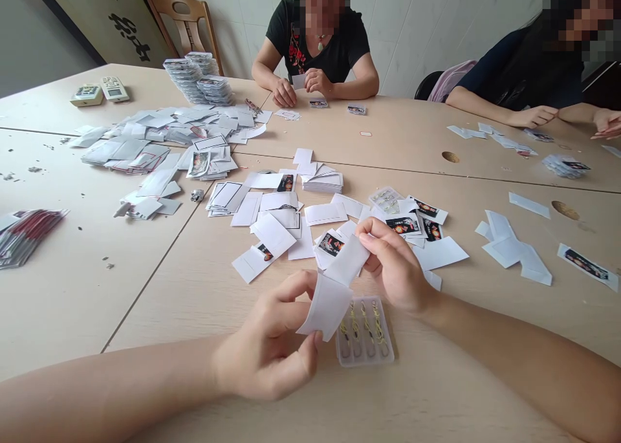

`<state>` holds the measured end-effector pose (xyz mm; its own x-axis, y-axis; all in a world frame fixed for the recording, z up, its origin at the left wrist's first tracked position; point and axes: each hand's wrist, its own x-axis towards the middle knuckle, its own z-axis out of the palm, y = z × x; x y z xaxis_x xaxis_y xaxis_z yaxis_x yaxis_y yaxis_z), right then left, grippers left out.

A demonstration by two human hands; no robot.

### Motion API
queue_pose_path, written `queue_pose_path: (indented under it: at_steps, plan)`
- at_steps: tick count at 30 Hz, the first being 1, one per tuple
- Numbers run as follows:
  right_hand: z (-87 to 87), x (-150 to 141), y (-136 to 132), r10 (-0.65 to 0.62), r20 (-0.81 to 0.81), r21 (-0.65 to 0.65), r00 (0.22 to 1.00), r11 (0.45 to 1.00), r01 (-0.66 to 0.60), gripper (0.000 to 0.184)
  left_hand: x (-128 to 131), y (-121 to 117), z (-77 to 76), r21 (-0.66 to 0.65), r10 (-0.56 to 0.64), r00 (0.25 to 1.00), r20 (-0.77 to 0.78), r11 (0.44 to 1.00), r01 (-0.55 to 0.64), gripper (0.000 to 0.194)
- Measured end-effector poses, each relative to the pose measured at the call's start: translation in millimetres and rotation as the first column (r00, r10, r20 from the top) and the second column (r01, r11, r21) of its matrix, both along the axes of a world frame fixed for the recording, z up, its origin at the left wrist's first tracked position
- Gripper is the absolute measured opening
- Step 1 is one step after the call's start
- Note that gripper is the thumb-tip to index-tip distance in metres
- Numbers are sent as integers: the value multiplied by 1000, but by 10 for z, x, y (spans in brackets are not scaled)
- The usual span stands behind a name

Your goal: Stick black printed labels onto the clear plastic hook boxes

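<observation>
My left hand (272, 343) pinches a curved white paper label (326, 306) between thumb and fingers, its blank side towards me. My right hand (398, 271) grips the upper end of a white paper strip (348, 260) that meets the label. Whether these are one folded sheet or two pieces, I cannot tell. Just below the hands lies a clear plastic box (366, 359) on the table, with fishing hooks on yellow line in its narrow compartments. The label and left fingers are in front of its upper left corner.
Loose labels (276, 233), some with black printing, and a stack of white cards (323, 183) lie beyond my hands. Another clear box (385, 199) is among them. A large heap of packets (160, 132) fills the left. Two people (317, 48) sit across the table (145, 378).
</observation>
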<state>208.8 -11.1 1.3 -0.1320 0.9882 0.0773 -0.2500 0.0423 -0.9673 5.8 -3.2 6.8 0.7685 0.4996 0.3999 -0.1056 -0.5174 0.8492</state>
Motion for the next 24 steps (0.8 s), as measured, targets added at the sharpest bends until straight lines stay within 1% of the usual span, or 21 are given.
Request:
queue_pose_path:
  at_steps: [4, 8, 12, 19, 24]
  plan:
    - [5, -13, 1, 0, -34, -31, 999, 1000, -1, 20, 24, 8, -6, 78, -25, 994, 104, 997, 17, 13]
    - [-17, -7, 23, 1, -109, -61, 994, 998, -8, 21, 22, 32, -21, 91, -18, 996, 88, 996, 10, 15]
    - [-26, -1, 35, -7, -139, -77, 990, 997, -4, 21, 11, 40, -23, 92, -16, 996, 83, 996, 8, 14]
    - [-22, -1, 60, -22, -123, -110, 992, 994, 9, 21, 21, 42, -26, 93, -38, 995, 88, 995, 30, 12]
    - [-25, 20, 76, -14, -105, -163, 994, 987, -3, 21, 28, 40, -20, 71, -51, 995, 81, 996, 45, 9]
